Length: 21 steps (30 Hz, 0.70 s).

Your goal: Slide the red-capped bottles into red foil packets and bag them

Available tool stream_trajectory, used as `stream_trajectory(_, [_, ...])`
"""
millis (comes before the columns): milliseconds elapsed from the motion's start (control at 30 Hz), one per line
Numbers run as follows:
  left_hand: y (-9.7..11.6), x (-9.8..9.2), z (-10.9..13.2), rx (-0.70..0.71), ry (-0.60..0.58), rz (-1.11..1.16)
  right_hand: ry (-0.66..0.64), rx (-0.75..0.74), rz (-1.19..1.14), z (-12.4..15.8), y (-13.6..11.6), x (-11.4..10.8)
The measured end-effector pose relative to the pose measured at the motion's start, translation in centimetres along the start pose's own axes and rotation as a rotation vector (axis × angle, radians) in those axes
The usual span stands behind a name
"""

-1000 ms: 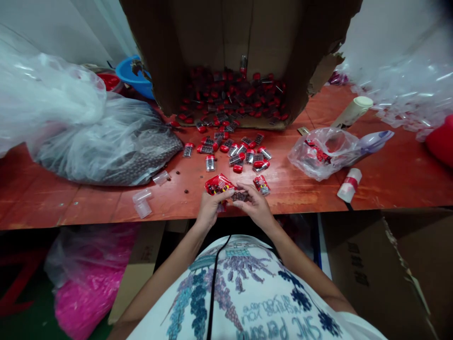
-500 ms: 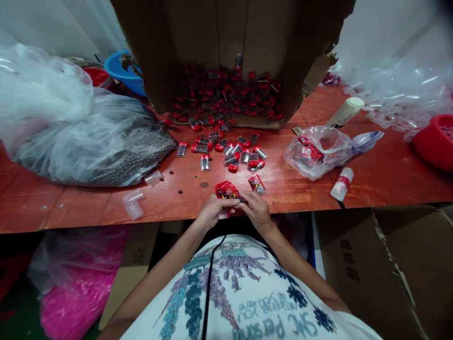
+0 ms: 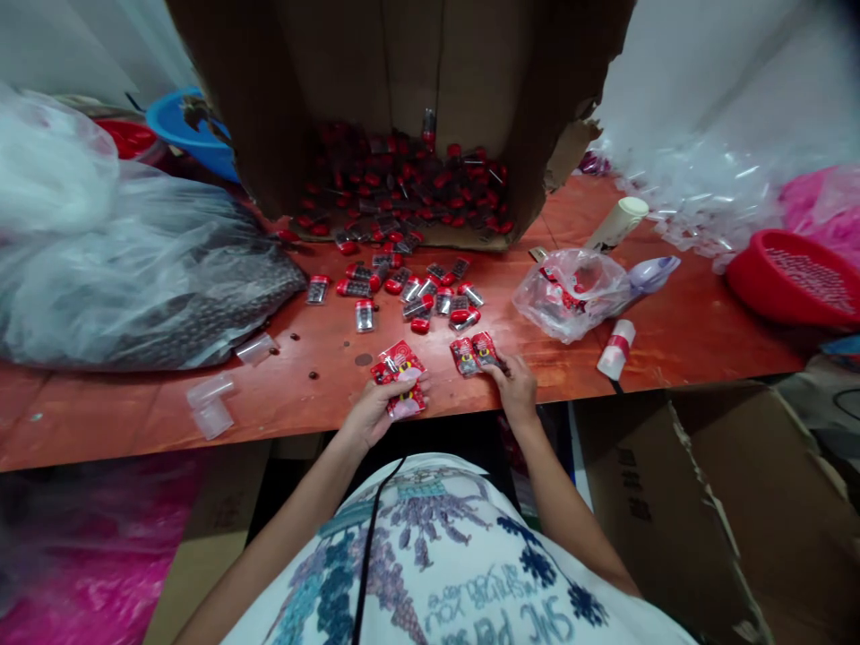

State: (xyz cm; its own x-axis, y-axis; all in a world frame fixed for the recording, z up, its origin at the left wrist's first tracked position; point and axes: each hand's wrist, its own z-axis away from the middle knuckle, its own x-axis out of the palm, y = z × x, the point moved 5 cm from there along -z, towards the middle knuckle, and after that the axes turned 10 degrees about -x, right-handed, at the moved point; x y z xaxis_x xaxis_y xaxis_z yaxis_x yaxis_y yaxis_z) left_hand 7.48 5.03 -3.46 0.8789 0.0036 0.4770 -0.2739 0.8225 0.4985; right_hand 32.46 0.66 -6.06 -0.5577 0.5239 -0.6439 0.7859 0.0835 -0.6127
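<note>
My left hand [image 3: 376, 403] is closed on several red printed wrappers [image 3: 403, 369] with yellow and white markings, held fanned out above the front edge of the table. To its right, my right hand [image 3: 516, 387] has its fingertips on the lower edge of a small red-wrapped bottle [image 3: 485, 347], lying on the table. Against that one lies a second wrapped bottle [image 3: 463, 356]. Behind my hands is a loose group of small clear bottles with red caps [image 3: 442, 301], filled with dark beads. One bottle [image 3: 364, 315] lies a little apart on the left.
A torn cardboard box [image 3: 511, 215] with many red-capped bottles opens toward me. A bag of dark beads [image 3: 221, 278] lies left, beside empty clear containers [image 3: 211, 408]. At right are a plastic bag [image 3: 568, 313], a white roll [image 3: 616, 349] and a red basket [image 3: 772, 287].
My hands have parted. My right hand has moved right and set a wrapped bottle beside the one lying there; my left hand keeps the wrappers. The view has shifted right.
</note>
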Motion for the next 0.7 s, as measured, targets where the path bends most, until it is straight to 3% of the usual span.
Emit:
stream_trajectory(333, [0.4,-1.1,-0.2,0.054,0.075,0.083,-0.088,0.012,0.031,-0.2,0.0,0.0])
stream_trajectory(700, [-1.0,-1.2,-0.2,-0.030,0.075,0.114,-0.336,-0.176,0.129,-0.3,-0.4,0.5])
